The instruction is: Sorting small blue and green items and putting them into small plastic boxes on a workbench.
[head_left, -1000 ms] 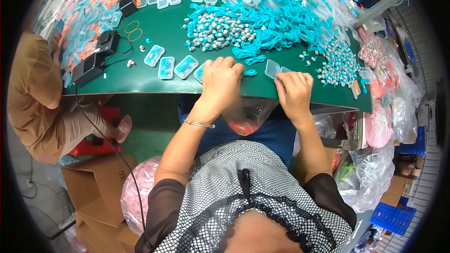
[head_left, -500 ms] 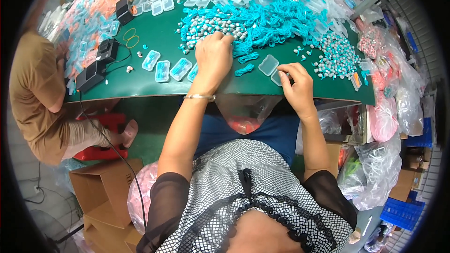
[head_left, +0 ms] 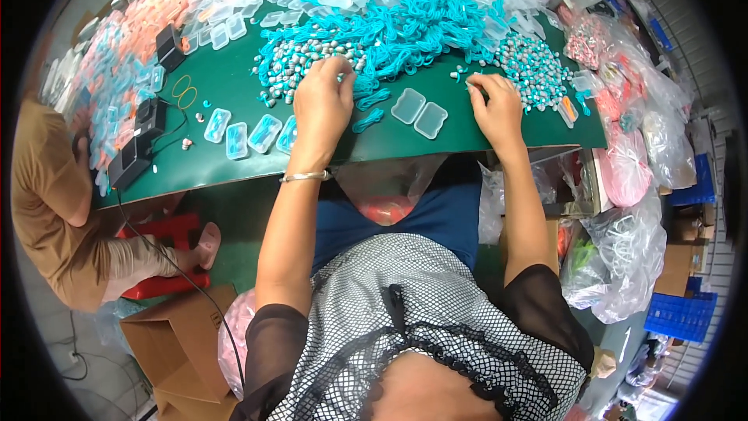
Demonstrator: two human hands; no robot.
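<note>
My left hand [head_left: 323, 105] is at the near edge of a heap of small grey-and-teal earplugs [head_left: 290, 70]. Its thumb and fingers are pinched, and a teal-and-grey bit shows between the tips. My right hand [head_left: 497, 107] is closed in a pinch beside a second earplug heap [head_left: 534, 66]; whatever its fingertips hold is too small to make out. Between the hands a clear plastic case [head_left: 421, 114] lies unfolded, lid and base side by side. Left of it is a coiled teal cord [head_left: 368, 120]. Filled cases [head_left: 237, 140] with teal contents stand in a row left of my left hand.
A large tangle of teal cords [head_left: 413, 31] covers the table's far middle. Black boxes [head_left: 130, 162] with a cable stand at the left, near a seated person [head_left: 58, 195] in a brown shirt. Bags [head_left: 623, 164] crowd the right side, and a carton [head_left: 175, 343] sits on the floor.
My right hand has left the clear case and moved to the earplugs on the right. The left hand has drawn slightly back from its heap. The whole view has shifted a little.
</note>
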